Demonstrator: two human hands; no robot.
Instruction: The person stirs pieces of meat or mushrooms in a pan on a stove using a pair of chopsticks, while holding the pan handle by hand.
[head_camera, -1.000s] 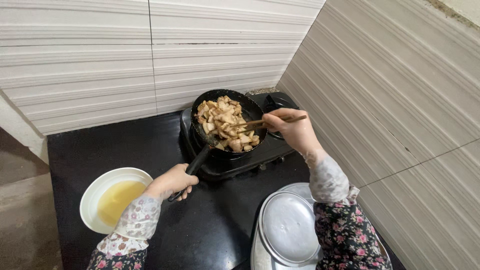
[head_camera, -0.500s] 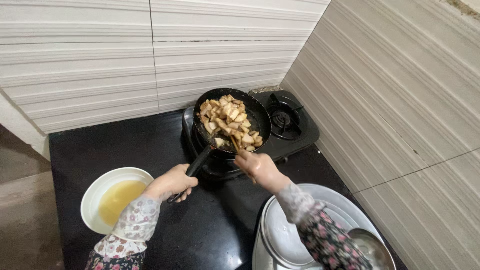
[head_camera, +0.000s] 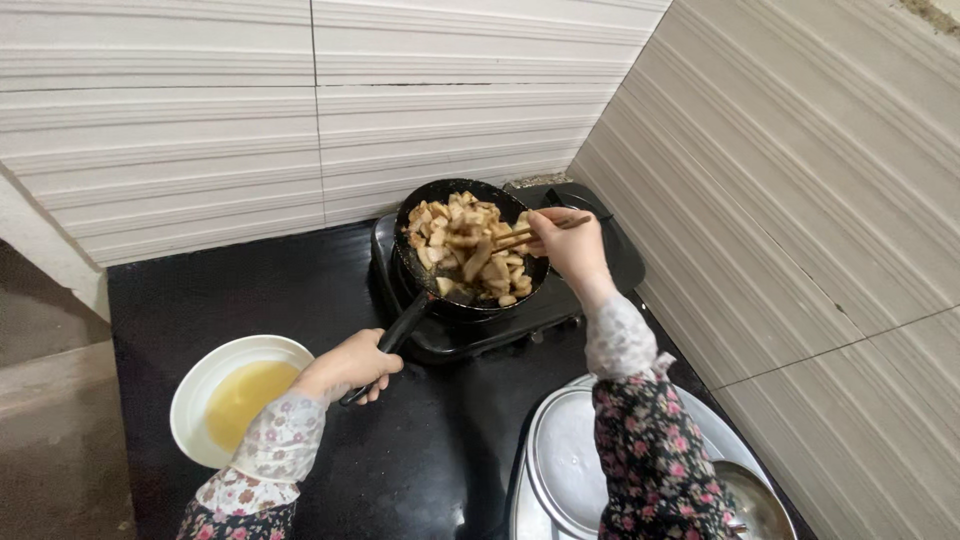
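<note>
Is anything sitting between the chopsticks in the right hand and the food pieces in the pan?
Nothing visible does. The right hand holds the chopsticks with their tips right at the food pieces in the black pan. The left hand grips the pan handle, off to the side.

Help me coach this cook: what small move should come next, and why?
Probably dip the chopsticks in the right hand into the piled food pieces and turn them, since their tips hover at the pile while the left hand steadies the frying pan by its handle.
</note>
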